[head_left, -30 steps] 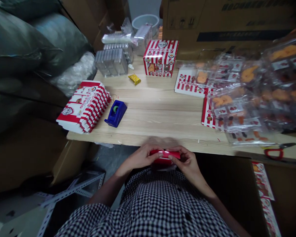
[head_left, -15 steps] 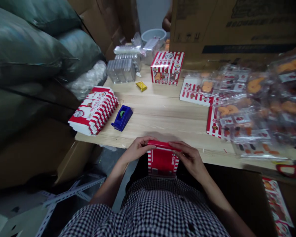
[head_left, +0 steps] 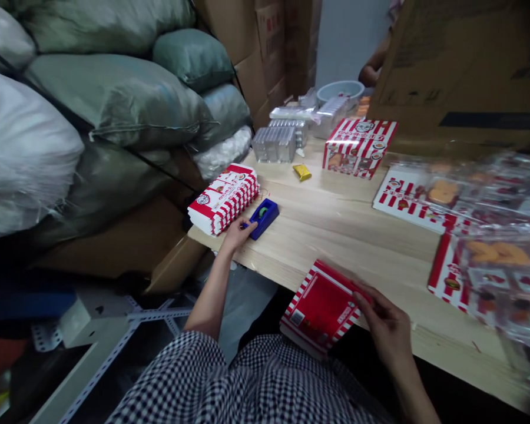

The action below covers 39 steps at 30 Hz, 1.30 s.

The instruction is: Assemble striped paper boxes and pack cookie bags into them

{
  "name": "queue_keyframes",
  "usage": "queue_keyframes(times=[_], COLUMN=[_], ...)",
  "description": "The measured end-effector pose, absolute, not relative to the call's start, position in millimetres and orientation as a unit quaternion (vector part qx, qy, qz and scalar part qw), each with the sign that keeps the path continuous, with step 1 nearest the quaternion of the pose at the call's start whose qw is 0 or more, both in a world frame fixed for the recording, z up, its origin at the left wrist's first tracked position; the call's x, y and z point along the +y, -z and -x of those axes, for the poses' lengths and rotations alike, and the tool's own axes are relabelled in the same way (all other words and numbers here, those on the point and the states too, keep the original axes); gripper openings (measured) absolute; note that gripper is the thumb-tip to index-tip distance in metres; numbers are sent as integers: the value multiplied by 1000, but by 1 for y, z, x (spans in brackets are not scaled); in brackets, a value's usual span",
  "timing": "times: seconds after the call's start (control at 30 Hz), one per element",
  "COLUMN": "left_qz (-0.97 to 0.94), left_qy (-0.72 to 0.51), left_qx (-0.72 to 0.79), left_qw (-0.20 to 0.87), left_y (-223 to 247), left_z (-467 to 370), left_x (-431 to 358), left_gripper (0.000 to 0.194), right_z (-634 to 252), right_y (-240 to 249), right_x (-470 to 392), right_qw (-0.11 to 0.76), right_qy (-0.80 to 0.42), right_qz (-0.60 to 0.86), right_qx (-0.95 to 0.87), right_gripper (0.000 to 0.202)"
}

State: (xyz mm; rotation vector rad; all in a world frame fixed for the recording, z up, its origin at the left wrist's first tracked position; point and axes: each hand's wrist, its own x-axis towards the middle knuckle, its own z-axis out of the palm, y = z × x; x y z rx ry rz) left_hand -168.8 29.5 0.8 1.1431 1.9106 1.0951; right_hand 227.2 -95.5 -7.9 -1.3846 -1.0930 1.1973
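My left hand (head_left: 238,234) reaches to the blue tape dispenser (head_left: 265,219), its fingers pinched together at the dispenser's front end. Whether a strip of clear tape is between those fingertips is too small to see. My right hand (head_left: 386,321) grips a red and white striped box (head_left: 320,309) by its upper right corner, thumb on the near face. The box is tilted over the table's front edge, close to my body. Just left of the dispenser lies a stack of flat striped cartons (head_left: 225,194).
Clear plastic trays (head_left: 274,144), a gold packet (head_left: 302,172) and an assembled striped box (head_left: 357,147) stand farther back on the wooden table (head_left: 327,218). Clear food packs (head_left: 494,253) cover the right side. A large cardboard box (head_left: 459,76) and another person's arm (head_left: 373,68) are behind.
My left hand has let go of the striped box and moved left to the tape dispenser. My right hand keeps the box, now tilted. The view has turned left.
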Motion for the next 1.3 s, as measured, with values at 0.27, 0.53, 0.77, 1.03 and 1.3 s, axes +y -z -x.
queue_keyframes(times=[0.27, 0.53, 0.77, 1.03, 1.3], left_qz=[-358, -348, -372, -445, -365], left_qy=[-494, -562, -583, -602, -598], left_qx=[675, 661, 684, 494, 417], left_qw=[416, 356, 235, 441, 579], left_y=[-10, 18, -1, -113, -107], left_z=[175, 168, 145, -3, -51], left_x=[30, -2, -25, -77, -69], left_gripper=[45, 30, 19, 15, 81], right_z=[-226, -225, -213, -192, -193], right_y=[-5, -16, -67, -80, -68], right_x=[-105, -99, -96, -97, -95], right_qw=[495, 515, 613, 552, 540], right_qy=[-500, -467, -268, -122, -137], right_qz=[570, 587, 557, 471, 441], right_qx=[-424, -414, -492, -678, -704], right_gripper=[34, 43, 29, 47, 52])
